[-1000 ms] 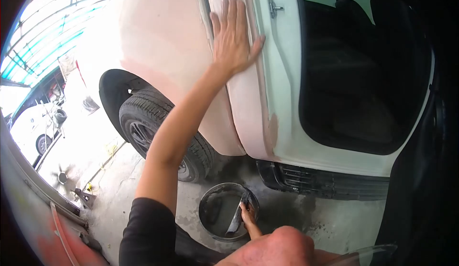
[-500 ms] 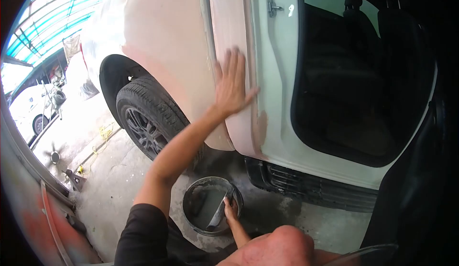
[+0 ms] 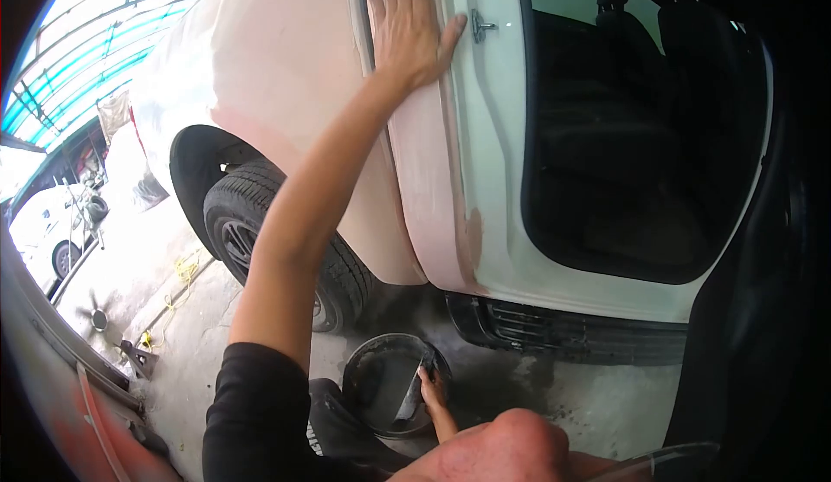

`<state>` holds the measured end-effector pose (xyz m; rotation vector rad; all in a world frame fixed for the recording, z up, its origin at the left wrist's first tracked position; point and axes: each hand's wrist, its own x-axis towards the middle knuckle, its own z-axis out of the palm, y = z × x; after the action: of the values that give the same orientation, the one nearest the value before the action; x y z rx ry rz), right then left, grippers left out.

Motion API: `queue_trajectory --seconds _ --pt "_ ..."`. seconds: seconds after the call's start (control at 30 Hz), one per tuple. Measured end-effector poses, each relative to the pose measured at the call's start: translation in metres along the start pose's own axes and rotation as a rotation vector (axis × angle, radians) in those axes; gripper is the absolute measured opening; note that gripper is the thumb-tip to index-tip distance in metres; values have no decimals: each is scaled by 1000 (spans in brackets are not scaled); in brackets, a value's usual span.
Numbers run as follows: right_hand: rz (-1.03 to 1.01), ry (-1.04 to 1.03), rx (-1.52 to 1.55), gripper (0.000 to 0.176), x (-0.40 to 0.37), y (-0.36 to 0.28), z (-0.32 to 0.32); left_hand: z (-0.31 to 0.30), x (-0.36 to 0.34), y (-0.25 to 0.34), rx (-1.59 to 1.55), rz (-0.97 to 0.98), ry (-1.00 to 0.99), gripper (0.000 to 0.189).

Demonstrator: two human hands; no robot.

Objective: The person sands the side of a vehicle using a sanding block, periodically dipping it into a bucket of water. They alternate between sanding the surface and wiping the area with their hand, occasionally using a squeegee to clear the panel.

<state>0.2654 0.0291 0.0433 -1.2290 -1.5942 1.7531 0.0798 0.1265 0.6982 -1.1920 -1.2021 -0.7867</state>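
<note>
My left hand [image 3: 407, 36] lies flat with fingers spread on the pinkish, primed strip [image 3: 424, 161] of the vehicle body, beside the door-frame edge. A narrow gap separates that strip from the primed rear panel [image 3: 286, 58]. Down low, my right hand [image 3: 434, 387] is closed around a thin grey sheet [image 3: 409, 402] that looks like sandpaper, with a dark part at its upper end. It is over a round black bucket [image 3: 353, 369] on the floor, whose contents look dark grey. How far the sheet dips in is hard to tell.
The rear wheel [image 3: 234, 196] stands left of the bucket. A metal striker [image 3: 481, 26] sticks out near my left hand. The dark door opening [image 3: 606, 161] and black side step [image 3: 554, 330] lie right. A yellow cord [image 3: 184, 267] and small stand [image 3: 137, 358] are on the floor.
My left hand has slid upward along the primed strip, toward the striker's height. My right hand stays at the bucket with the grey sheet. The view has shifted slightly.
</note>
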Motion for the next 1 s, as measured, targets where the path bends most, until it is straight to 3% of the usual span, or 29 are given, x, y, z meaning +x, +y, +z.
queue_trajectory --seconds 0.17,0.27,0.47,0.63,0.77,0.8,0.83,0.87,0.93,1.0 --pt "82 9 20 70 3 5 1 -6 -71 16 -100 11 -41 93" --pt "-22 -22 -1 72 18 26 1 -8 -97 26 -114 -5 -78 93" --pt "36 -52 -38 75 20 26 -1 -9 -163 47 -121 -51 -244 95" --pt "-33 15 -52 80 46 63 7 -21 -269 79 -166 -50 -500 94" --pt "11 26 -7 75 54 76 9 -102 -402 127 -558 -112 -724 78" --pt "-45 28 8 73 56 80 10 -119 -457 141 -596 -172 -760 69" --pt "-101 30 25 72 64 90 13 -144 -472 150 -691 -553 -1331 61" --pt "-100 27 -10 71 59 87 14 -135 -558 158 -710 -701 -1433 63" --pt "-48 19 -134 71 30 51 11 -157 -585 174 -732 -1178 -1536 73" --pt "39 33 -242 70 13 12 13 -140 -617 172 -815 -1481 -1591 78"
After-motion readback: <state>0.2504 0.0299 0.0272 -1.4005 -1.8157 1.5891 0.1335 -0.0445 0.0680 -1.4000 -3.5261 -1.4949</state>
